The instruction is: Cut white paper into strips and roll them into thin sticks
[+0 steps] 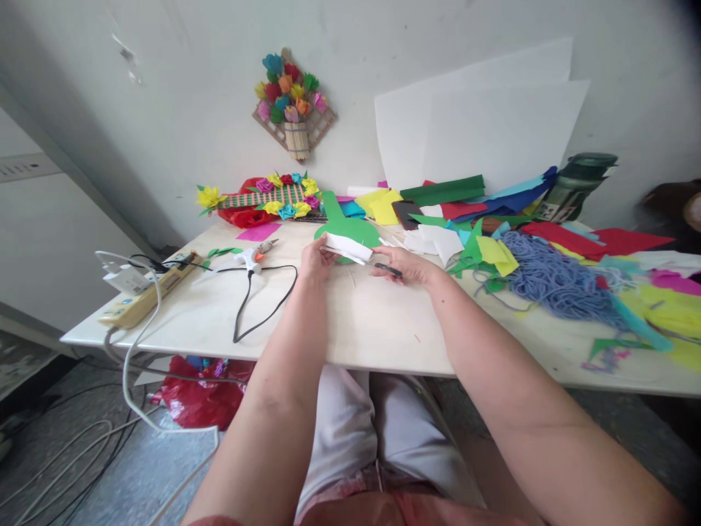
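Power strip (147, 294) is set at the table's (383, 332) left end, with leads (125, 372) trailing over the edge; if one were snagged by an arm or leg, the strip could be dragged off. Farther right, a glue gun (250, 259) is laid down, its black cord (235, 340) looped beside the left forearm (296, 351); were that loop caught, the glue gun could be jerked over and, if hot, skin could be burned. White paper (347, 247) is pinched at one end by the left hand (314, 261), held in front of the green cutout (334, 210), which is partly hidden. In the right hand (408, 264), scissors (388, 270), judging by the black handle, are gripped near the paper's other end; whether the paper is also touched by those fingertips cannot be told. If the blades were closed while the paper sagged, a crooked cut could be made, or a fingertip nicked. Farther right, yarn (558, 277) is heaped, in which the right forearm (493, 351) could be tangled by a wide sweep.
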Available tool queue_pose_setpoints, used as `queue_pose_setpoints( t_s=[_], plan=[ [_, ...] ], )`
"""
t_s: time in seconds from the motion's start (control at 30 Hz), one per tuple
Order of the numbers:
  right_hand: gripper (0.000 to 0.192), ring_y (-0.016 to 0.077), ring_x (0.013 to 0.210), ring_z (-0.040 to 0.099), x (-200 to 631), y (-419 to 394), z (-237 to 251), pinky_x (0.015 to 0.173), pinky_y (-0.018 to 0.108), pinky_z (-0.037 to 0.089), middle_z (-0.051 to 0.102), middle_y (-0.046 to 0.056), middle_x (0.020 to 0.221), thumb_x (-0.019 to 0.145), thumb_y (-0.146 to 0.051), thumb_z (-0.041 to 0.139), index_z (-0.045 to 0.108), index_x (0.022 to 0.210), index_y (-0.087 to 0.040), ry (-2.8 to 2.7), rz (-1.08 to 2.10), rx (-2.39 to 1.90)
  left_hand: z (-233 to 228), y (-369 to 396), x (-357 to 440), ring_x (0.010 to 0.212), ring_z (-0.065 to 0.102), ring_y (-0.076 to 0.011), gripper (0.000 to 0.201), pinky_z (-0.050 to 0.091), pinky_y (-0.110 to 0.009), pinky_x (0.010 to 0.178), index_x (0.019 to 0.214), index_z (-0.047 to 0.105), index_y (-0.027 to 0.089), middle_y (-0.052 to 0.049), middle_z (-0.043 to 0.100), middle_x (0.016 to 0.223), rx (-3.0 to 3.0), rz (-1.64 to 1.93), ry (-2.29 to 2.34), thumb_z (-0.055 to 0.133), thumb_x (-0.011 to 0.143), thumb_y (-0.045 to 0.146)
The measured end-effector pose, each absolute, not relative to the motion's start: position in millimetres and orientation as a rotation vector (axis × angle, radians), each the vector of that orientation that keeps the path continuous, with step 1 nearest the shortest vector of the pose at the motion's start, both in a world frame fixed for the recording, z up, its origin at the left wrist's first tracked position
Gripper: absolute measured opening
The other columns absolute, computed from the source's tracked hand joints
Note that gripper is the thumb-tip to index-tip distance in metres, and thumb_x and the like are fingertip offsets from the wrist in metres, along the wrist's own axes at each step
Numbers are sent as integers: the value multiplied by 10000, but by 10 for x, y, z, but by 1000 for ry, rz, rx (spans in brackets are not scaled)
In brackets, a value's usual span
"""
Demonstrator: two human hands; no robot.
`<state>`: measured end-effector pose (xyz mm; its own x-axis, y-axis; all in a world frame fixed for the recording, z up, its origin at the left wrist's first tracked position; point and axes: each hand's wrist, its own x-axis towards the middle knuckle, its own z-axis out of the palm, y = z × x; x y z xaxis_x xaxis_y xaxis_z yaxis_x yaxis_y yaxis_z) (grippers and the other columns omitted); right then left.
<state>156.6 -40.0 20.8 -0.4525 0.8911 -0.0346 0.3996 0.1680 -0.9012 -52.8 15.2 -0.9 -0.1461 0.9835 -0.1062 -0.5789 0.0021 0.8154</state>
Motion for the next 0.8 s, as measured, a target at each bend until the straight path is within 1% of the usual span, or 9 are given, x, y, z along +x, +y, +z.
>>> queue_pose_setpoints(
  t_s=[0.1,0.17,0.43,0.63,0.8],
  plan=[
    [631,39,316,342,1561,-397,206,323,157,266,487,-94,438,689,-319,723,495,1255,-157,-1947,1232,-1191,9,138,-526,527,597,-129,87,504,-251,582,756,589,128,-7,604,575,598,1526,889,591,749,215],
    [661,42,314,339,1553,-398,209,323,157,259,467,-100,421,682,-317,729,485,1273,-150,-1949,1225,-1196,15,134,-528,540,599,-132,81,510,-260,602,766,592,124,-12,608,579,592,1526,889,575,764,204],
    [784,40,318,325,1529,-391,214,332,158,251,440,-110,405,676,-297,740,414,1367,-123,-1934,1235,-1207,4,152,-540,510,587,-124,100,517,-249,592,776,605,119,-5,590,547,562,1537,870,587,755,215],
    [882,45,322,317,1536,-385,220,341,169,258,452,-107,402,677,-317,743,328,1425,-102,-1970,1202,-1228,11,150,-534,491,582,-124,84,505,-234,548,774,603,116,-8,589,536,545,1539,848,586,753,196],
    [906,47,328,317,1532,-409,250,351,170,269,443,-115,390,695,-288,733,270,1449,-90,-1985,1199,-1236,15,143,-533,516,593,-134,86,512,-254,580,792,613,114,-19,605,566,549,1531,852,567,768,183]
  ],
)
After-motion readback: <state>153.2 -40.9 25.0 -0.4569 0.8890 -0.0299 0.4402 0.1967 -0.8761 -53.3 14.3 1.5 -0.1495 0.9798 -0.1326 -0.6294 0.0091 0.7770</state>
